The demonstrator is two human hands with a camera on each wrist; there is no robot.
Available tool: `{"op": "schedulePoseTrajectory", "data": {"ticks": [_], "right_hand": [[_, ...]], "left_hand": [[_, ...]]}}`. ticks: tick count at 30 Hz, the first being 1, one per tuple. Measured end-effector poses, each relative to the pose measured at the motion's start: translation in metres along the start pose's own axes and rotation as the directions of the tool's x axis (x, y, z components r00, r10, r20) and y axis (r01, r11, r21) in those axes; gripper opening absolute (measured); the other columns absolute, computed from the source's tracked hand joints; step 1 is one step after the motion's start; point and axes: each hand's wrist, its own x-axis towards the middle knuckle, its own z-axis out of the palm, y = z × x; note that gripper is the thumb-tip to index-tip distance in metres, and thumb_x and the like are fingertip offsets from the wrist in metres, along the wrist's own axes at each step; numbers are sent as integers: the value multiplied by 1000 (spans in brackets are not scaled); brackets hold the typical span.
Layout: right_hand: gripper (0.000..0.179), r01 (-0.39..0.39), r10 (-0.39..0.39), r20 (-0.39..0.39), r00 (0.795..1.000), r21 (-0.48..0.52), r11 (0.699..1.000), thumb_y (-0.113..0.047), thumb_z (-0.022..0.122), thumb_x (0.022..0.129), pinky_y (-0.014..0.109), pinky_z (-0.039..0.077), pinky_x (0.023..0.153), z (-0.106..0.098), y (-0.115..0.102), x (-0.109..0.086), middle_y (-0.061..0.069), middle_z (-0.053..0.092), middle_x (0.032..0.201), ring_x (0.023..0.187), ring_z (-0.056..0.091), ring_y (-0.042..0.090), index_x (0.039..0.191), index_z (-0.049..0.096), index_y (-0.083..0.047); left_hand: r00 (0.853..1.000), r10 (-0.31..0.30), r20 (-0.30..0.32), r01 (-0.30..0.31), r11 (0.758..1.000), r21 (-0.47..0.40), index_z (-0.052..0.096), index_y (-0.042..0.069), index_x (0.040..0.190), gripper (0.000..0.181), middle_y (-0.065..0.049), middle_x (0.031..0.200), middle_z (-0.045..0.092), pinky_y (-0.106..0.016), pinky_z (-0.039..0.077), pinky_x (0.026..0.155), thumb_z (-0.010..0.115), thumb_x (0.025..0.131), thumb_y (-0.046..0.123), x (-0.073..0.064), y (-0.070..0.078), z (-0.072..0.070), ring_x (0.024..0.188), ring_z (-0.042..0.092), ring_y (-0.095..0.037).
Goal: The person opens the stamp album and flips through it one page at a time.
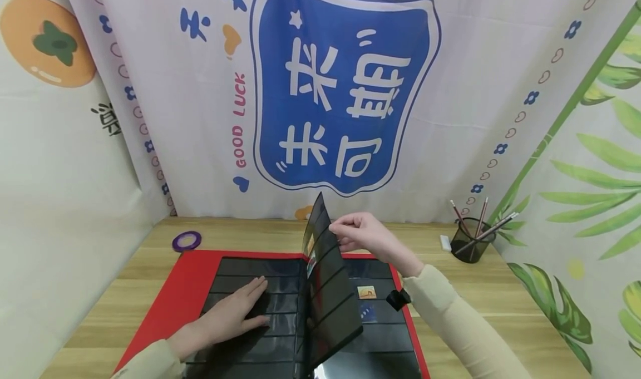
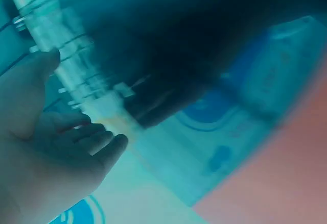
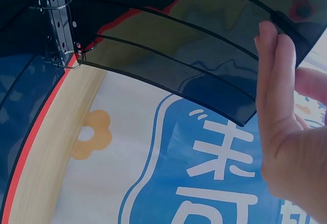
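A ring-bound stamp album with a red cover (image 1: 176, 290) lies spread on the table. One of its black pocket pages (image 1: 330, 290) stands up from the binding. My right hand (image 1: 364, 235) pinches that page near its outer edge; in the right wrist view the page (image 3: 204, 68) bends under my fingers. With fingers stretched out, my left hand (image 1: 232, 314) rests on the black left-side page (image 1: 265, 266). An orange stamp (image 1: 366, 293) and a blue stamp (image 1: 368, 313) sit in pockets of the right-side page, partly behind the lifted one. Metal rings (image 3: 61, 22) run along the spine.
A roll of purple tape (image 1: 187, 241) lies behind the album at the left. Back right stand a white eraser (image 1: 445, 243) and a black mesh pencil cup (image 1: 469, 241) with several pencils. A printed curtain (image 1: 466, 145) hangs behind the wooden table (image 1: 501, 306).
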Motion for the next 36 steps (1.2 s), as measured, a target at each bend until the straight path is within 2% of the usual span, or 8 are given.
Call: {"op": "schedulePoseTrajectory", "data": {"ticks": [2, 4, 7, 9, 12, 21, 28, 36], "right_hand": [[37, 4, -4, -3, 1000, 7, 1000, -26, 62, 98, 38, 62, 84, 2, -1, 1, 15, 73, 107, 84, 72, 15, 121, 66, 3], [37, 8, -8, -6, 1000, 13, 1000, -26, 62, 98, 38, 62, 84, 5, -1, 2, 15, 73, 107, 83, 72, 15, 120, 67, 3], [35, 16, -16, -19, 1000, -2, 1000, -26, 62, 98, 38, 62, 83, 9, -4, 3, 15, 73, 107, 82, 72, 15, 119, 68, 1], [34, 29, -30, -25, 999, -20, 999, -26, 63, 97, 38, 62, 82, 12, -6, 4, 16, 73, 106, 81, 72, 15, 118, 68, 0], [33, 52, -53, -31, 998, -50, 997, -28, 63, 97, 38, 62, 81, 17, -10, 6, 16, 74, 104, 80, 73, 17, 116, 69, -1], [30, 97, -100, -37, 994, -89, 991, -25, 64, 97, 35, 63, 73, 33, -19, 12, 21, 74, 99, 77, 75, 18, 111, 70, 2], [28, 146, -154, -42, 987, -159, 976, -26, 65, 96, 32, 63, 69, 40, -19, 15, 17, 75, 95, 74, 74, 16, 108, 71, -1], [31, 160, -166, -27, 986, -153, 975, -28, 61, 99, 32, 63, 70, 41, -15, 13, 17, 76, 101, 78, 76, 21, 111, 70, -2]], "left_hand": [[999, -18, -45, 15, 998, -65, 46, -8, 142, 69, -27, 147, 49, -52, 52, 98, 67, 93, 37, 4, 11, -9, 133, 53, -40], [995, -48, -86, 35, 989, -142, 52, -9, 138, 62, -25, 125, 66, -45, 58, 87, 66, 94, 32, 9, 26, -22, 109, 68, -36], [986, -93, -140, 56, 967, -250, 60, -6, 130, 51, -18, 107, 74, -36, 60, 77, 65, 96, 31, 16, 52, -46, 91, 72, -26], [979, -128, -156, 70, 941, -332, 64, -3, 128, 47, -15, 103, 75, -34, 61, 75, 64, 96, 32, 20, 69, -63, 87, 72, -22], [970, -150, -191, 63, 915, -398, 67, 2, 125, 42, -14, 120, 72, -38, 60, 86, 63, 97, 32, 25, 90, -84, 103, 72, -24], [951, -121, -285, 27, 949, -314, 75, 12, 114, 33, 0, 93, 78, -26, 59, 72, 68, 93, 37, 39, 125, -104, 83, 73, -11], [928, -47, -371, -9, 989, -148, 77, 11, 104, 33, 7, 68, 69, -19, 46, 56, 74, 88, 40, 42, 137, -107, 59, 55, -4], [948, -68, -310, 2, 978, -206, 76, 10, 111, 29, -1, 95, 79, -29, 61, 75, 72, 90, 30, 36, 131, -114, 83, 75, -11]]}}
